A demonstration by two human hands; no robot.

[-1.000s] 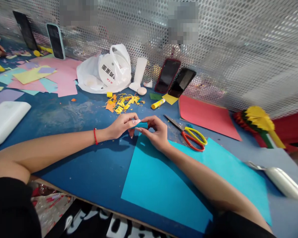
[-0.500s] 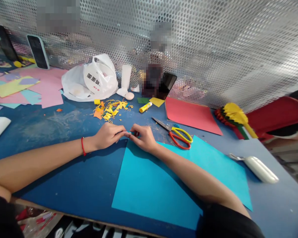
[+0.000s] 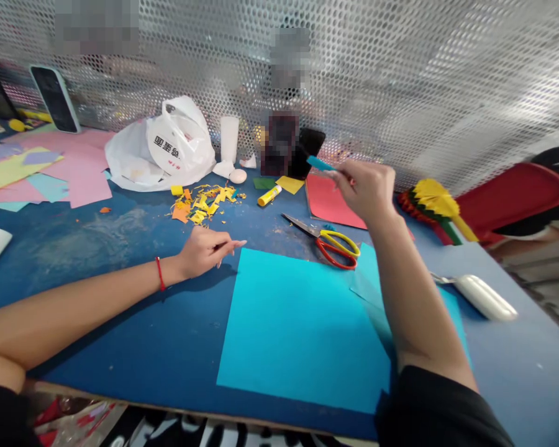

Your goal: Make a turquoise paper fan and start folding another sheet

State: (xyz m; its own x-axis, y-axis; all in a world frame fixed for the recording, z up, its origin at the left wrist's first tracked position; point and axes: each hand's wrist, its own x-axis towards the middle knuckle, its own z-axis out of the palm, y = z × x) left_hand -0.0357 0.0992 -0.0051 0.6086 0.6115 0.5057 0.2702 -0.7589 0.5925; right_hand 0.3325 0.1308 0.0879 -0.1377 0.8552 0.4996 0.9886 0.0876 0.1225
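Note:
My right hand (image 3: 366, 189) is raised above the red paper sheet (image 3: 328, 198), closed on a small folded teal paper piece (image 3: 320, 164) that sticks out to the left. My left hand (image 3: 205, 249) rests on the blue table (image 3: 112, 248) just left of the large teal paper sheet (image 3: 302, 323), fingers loosely curled and pointing right, nothing visible in them. A red string bracelet circles the left wrist. Scissors (image 3: 330, 242) with red and yellow handles lie between the teal sheet and the red sheet.
Paper scraps (image 3: 202, 202), a yellow glue stick (image 3: 270, 195), a white plastic bag (image 3: 161, 152) and phones (image 3: 56, 99) sit before the perforated metal screen. Pink and yellow sheets (image 3: 37, 171) lie far left. A paper flower (image 3: 435, 208) and a white tool (image 3: 482, 297) lie right.
My right hand lifted off the teal sheet's corner and moved up and right, carrying the small folded teal piece. My left hand let go of it and stayed on the table.

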